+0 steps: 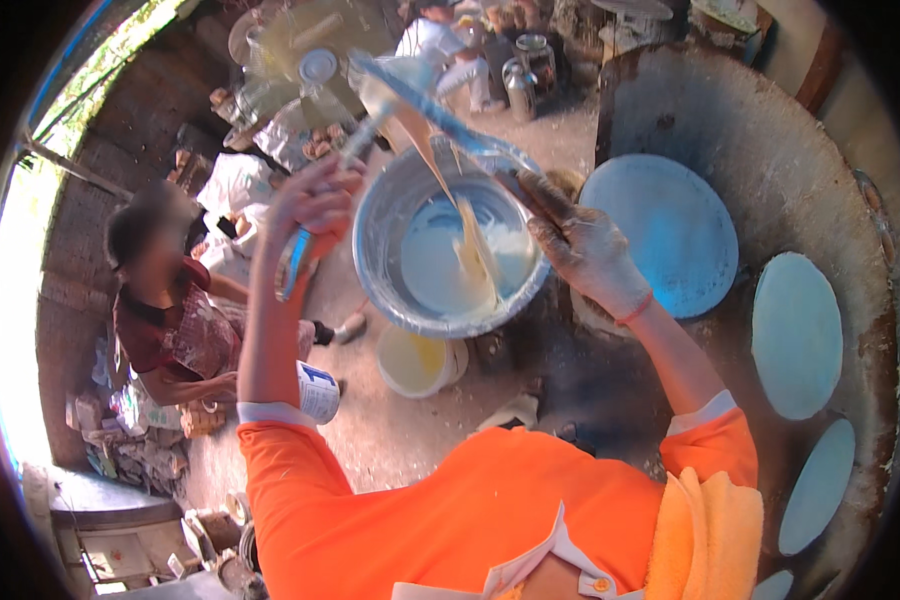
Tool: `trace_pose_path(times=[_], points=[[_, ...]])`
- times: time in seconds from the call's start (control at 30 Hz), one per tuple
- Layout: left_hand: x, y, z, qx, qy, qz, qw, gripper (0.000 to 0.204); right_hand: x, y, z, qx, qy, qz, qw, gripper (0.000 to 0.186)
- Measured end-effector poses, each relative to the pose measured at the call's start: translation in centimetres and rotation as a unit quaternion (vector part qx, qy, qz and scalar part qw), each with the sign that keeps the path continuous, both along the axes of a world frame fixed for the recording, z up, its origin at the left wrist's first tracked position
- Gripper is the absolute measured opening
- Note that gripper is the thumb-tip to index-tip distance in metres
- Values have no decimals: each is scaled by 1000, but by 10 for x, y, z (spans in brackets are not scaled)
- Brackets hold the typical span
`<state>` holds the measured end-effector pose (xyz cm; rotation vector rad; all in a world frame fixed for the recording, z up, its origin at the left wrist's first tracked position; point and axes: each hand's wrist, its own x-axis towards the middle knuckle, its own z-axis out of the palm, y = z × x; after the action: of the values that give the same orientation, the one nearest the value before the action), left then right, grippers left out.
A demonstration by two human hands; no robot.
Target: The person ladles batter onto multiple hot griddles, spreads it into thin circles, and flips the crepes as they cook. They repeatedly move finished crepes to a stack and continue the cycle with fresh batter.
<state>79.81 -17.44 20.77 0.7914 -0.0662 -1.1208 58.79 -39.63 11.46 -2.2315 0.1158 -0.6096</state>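
Note:
Both my arms reach forward over a wide metal basin (pixel 370 265) of pale, creamy batter (pixel 435 255). My left hand (pixel 320 205) is closed round the handle of a pale, blurred dipper-like tool (pixel 375 95), whose blue end (pixel 295 262) shows below my fist. A long blue strip (pixel 435 115) slants from the tool's head down to the fingers of my right hand (pixel 588 255). Those dark, coated fingers are straight and pressed together at the strip's end. Thick batter hangs in a streaked ribbon (pixel 462 220) from the strip into the basin; motion smears the strip and tool.
A pale bucket (pixel 420 362) with yellowish liquid stands below the basin. To the right are a round blue-grey plate (pixel 660 235) and pale discs (pixel 797 335) along a curved wall. A person (pixel 185 310) sits at left; another (pixel 445 50) is at the back.

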Motion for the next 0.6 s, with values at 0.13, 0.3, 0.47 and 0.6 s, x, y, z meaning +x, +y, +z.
trace_pose_path(times=[0.13,0.3,0.47,0.6], points=[[21,-8,62,-38,-176,-79,980,30,1,3,31,195,-105,-41,974,39],[42,-46,-43,111,-284,-60,951,17,-24,-27,-19,390,-105,-46,913,29],[71,-47,-138,93,156,-168,969,27,-118,-29,-134,508,-12,-128,852,29],[11,-85,-114,-70,2,-226,972,35,-202,-50,-162,536,-44,-306,786,38]])
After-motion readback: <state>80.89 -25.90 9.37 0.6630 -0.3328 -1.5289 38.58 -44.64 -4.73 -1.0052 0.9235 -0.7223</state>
